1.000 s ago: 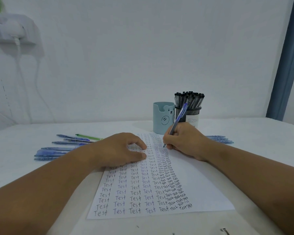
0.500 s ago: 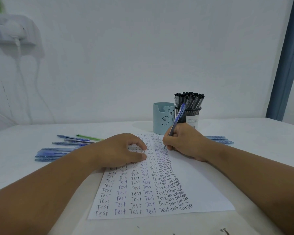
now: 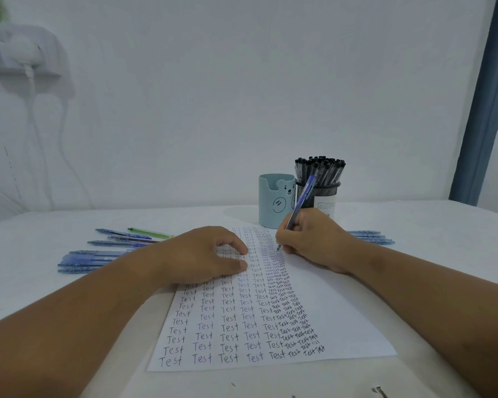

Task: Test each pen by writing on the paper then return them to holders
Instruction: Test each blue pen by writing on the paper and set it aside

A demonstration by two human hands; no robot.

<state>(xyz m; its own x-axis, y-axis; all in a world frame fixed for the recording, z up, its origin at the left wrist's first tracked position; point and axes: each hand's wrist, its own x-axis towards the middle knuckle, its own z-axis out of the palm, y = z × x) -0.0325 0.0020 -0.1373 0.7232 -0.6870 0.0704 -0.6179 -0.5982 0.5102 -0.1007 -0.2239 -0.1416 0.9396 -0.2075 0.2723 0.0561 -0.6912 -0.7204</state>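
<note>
A white sheet of paper (image 3: 337, 317) lies on the table, covered in columns of the word "Test". My right hand (image 3: 314, 242) grips a blue pen (image 3: 302, 202), whose tip touches the paper near its upper right columns. My left hand (image 3: 202, 254) rests on the paper's upper left, fingers loosely curled, pressing it down. Behind the paper stand a light blue bear-face holder (image 3: 273, 202) and a black mesh holder (image 3: 325, 193) full of black-capped pens.
Several blue pens and one green pen (image 3: 150, 233) lie loose on the table at left (image 3: 98, 254). A few more blue pens (image 3: 371, 237) lie right of my right hand. A white wall rises behind the table; cables hang at far left.
The pen tip has shifted slightly along the line as my right hand writes. My left hand stays where it was on the paper.
</note>
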